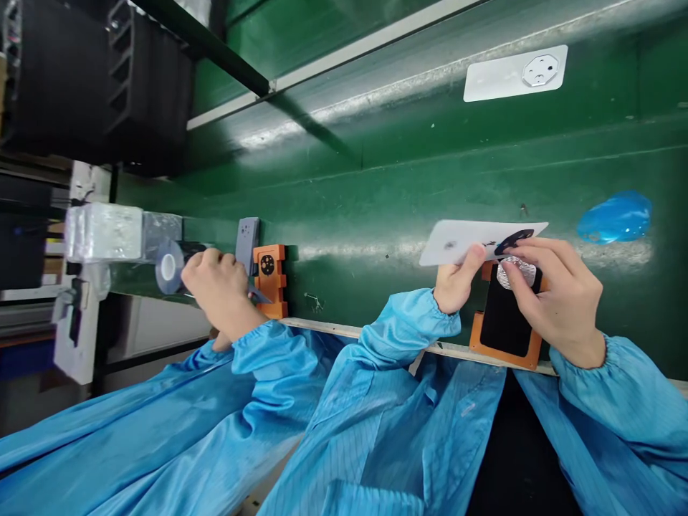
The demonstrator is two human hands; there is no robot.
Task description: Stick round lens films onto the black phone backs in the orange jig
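Observation:
My left hand [456, 281] is closed in a pinch on the lower edge of a white backing sheet [467, 240], held just above the belt. A dark ring-shaped sticker [514, 241] sits at the sheet's right end. My right hand [562, 301] is closed, its fingertips pinching a small round shiny film [514, 272] beside that sticker. Beneath both hands lies a black flat part [502, 322] seated in an orange fixture [508, 352] at the near edge of the green belt.
A co-worker's hand [218, 287] in a blue sleeve works at a second orange fixture [270, 276] to the left, next to a tape roll [169, 267]. On the green belt [376, 201] lie a white plate [516, 73] and a blue film scrap [615, 216].

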